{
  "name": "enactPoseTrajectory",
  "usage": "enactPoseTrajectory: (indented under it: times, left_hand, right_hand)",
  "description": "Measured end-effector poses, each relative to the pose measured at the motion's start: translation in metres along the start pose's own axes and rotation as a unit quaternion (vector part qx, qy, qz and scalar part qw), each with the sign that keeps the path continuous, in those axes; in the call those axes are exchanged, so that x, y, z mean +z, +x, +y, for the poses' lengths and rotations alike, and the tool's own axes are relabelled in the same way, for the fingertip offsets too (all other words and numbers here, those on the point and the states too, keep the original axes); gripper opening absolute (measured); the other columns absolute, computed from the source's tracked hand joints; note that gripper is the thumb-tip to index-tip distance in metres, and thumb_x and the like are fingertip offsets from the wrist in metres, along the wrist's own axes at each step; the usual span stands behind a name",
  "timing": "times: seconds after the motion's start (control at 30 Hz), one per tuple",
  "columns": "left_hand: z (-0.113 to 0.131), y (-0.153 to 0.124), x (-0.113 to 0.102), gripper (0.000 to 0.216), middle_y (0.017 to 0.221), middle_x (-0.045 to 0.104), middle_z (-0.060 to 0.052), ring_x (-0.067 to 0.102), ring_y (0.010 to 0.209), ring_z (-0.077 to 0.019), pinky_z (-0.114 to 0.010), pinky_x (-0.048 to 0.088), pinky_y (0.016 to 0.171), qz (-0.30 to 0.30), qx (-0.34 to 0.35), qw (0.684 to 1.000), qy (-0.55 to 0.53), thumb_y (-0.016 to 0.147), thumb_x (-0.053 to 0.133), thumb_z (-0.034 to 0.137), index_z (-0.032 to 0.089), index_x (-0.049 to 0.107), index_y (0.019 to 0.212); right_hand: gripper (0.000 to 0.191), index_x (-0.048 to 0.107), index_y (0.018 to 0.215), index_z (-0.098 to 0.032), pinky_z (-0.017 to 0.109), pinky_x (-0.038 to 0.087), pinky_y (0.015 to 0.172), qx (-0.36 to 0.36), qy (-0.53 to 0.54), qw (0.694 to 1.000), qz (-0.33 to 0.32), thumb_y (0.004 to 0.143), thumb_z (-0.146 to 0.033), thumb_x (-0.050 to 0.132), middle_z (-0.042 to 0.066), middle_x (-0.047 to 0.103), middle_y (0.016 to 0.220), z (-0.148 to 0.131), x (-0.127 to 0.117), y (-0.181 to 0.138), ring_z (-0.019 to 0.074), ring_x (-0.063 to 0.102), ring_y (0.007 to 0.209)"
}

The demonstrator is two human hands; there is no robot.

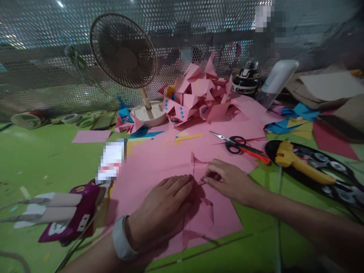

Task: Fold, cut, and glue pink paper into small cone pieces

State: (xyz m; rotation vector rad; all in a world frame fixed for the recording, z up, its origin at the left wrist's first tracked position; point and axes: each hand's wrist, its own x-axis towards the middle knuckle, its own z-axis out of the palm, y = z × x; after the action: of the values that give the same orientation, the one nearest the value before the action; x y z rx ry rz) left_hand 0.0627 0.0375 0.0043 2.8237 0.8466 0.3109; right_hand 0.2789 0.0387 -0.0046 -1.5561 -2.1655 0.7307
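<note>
My left hand (163, 210), a pale band (122, 237) at its wrist, lies palm down on a folded pink paper piece (206, 208). Its fingers are stretched out side by side, covering part of the folds. Just to the right, my right hand (229, 180) is closed in a pinch at the upper edge of that piece. Part of the pinched edge is hidden by the fingers. Under both hands spreads a large pink sheet (150, 163). Black-handled scissors (231, 142) rest beyond my right hand, against a red-orange cutter (254, 154).
A pile of folded pink paper shapes (196, 94) stands at the back beside a fan (125, 57). On the right lies a yellow glue gun (307, 167) on a black tray, its cord crossing the green table (256, 235). A purple power strip (74, 216) with plugs sits left.
</note>
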Motion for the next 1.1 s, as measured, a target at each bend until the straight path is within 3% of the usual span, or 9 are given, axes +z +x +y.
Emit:
enactPoseTrajectory:
  times: [0.23,0.7,1.1]
  left_hand:
    - [-0.0011,-0.0007,-0.0011,0.052,0.132,0.046,-0.012,0.043,0.118,-0.0267,-0.047,0.039,0.096,-0.068,0.017,0.997,0.041,0.093,0.036,0.040,0.022,0.026,0.140]
    - [-0.0040,-0.0004,0.0015,0.042,0.130,0.047,-0.006,0.045,0.115,-0.0247,-0.043,0.038,0.096,-0.059,0.000,0.998,0.007,0.091,0.039,0.044,0.025,0.046,0.127]
    - [-0.0019,0.0019,0.0016,0.028,0.124,0.050,-0.006,0.047,0.111,-0.0238,-0.044,0.041,0.092,-0.054,-0.006,0.998,-0.009,0.091,0.040,0.036,0.024,0.056,0.111]
  right_hand:
    - [0.010,0.058,0.077,-0.019,0.026,0.038,0.062,0.022,0.010,1.000,0.010,0.083,-0.026,0.054,0.001,0.056,0.079,-0.0010,0.0025,0.0005,0.0128,0.051,0.070]
    - [0.012,0.051,0.072,-0.019,0.025,0.033,0.057,0.050,-0.020,0.998,0.024,0.083,-0.025,0.052,0.000,0.053,0.077,-0.0045,0.0054,0.0042,0.0120,0.048,0.067]
    - [0.012,0.050,0.077,-0.020,0.027,0.035,0.061,0.058,-0.038,0.997,0.017,0.084,-0.029,0.052,0.002,0.055,0.082,-0.0039,0.0051,0.0047,0.0144,0.051,0.071]
